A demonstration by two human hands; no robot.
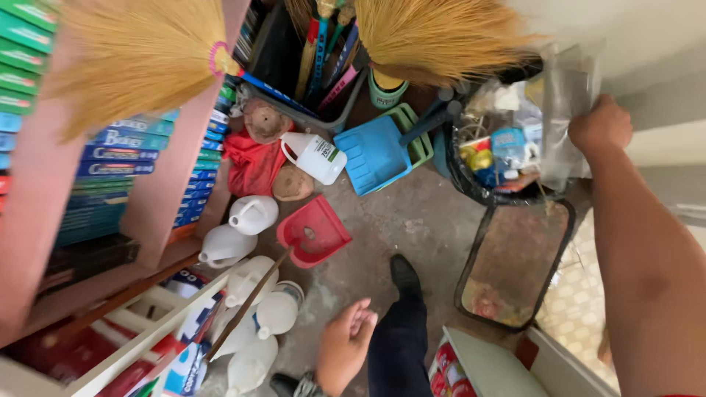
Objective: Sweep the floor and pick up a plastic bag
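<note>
Right hand [599,126] was fisted tight on the top edge of a clear plastic bag [562,110]. Grip fully closed, bag pinched inside it. The bag hung from the fist toward 8 o'clock, draped over the mouth of the black-lined trash bin [471,180]; my read is it was held high to keep it open and off the floor. The bin was packed with mixed rubbish, so the bag's lower end sat against that pile, well below the grip.

Left hand [346,345] was loose at 6 o'clock, fingers half curled, holding nothing, hovering above the left leg. Nearest things: the cluster of white plastic jugs [254,316] at its 9 o'clock and a thin wooden stick [246,305] lying across them.

The red dustpan [312,231] lay flat on the concrete floor [412,220] at centre, the blue dustpan [375,154] leaned at 12 o'clock. An empty black rectangular bin [515,261] stood just beside the full one, at its 6 o'clock. Straw brooms [434,33] were stored heads-up, probably to spare the bristles.
</note>
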